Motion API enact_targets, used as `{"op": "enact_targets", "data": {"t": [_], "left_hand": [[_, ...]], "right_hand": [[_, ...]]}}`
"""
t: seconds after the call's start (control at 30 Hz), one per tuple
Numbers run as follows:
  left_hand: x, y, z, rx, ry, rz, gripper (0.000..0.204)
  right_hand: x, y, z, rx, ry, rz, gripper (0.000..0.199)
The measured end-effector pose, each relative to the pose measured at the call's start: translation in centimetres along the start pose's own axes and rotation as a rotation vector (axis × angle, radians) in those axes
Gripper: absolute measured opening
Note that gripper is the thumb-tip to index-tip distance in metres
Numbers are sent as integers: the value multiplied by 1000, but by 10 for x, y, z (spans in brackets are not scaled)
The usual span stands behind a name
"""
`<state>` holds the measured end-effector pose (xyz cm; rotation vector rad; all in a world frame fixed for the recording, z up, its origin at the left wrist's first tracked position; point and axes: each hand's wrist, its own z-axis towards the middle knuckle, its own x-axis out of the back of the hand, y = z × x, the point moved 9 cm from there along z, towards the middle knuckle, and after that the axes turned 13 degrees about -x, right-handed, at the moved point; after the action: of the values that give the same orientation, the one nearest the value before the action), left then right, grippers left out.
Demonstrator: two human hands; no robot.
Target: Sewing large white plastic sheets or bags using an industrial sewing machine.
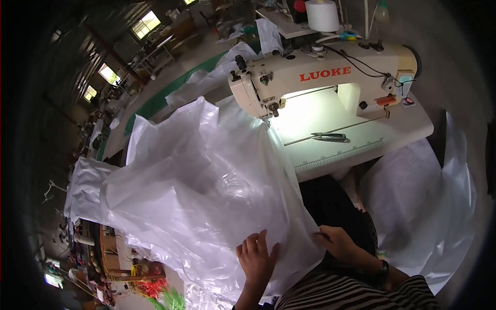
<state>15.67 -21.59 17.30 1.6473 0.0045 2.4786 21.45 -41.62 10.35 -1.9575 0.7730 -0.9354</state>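
Sewing machine: one. Snips: one. White thread cone: one. Ruler scale: one. Left hand, right hand: two.

The single view looks from the person's head, through the left of two side-by-side fisheye cameras, steeply down and forward. The left hand and right hand are close below it; the table is farther off, its front edge slanting up to the right corner. The windows lie well beyond, leaning; the picture's rim is dark.

White sheeting cut off below
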Motion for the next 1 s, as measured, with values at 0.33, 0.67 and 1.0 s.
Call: {"op": "enact_targets", "data": {"t": [0.33,0.67,1.0], "left_hand": [[31,77,18,-444,53,-274,20],[-35,107,1,-548,-300,-577,23],[-111,-117,-83,327,-636,-55,80]], "right_hand": [[-6,22,-3,-33,-98,470,28],[1,-2,8,50,62,443,41],[22,-6,6,145,303,-73,51]]}}
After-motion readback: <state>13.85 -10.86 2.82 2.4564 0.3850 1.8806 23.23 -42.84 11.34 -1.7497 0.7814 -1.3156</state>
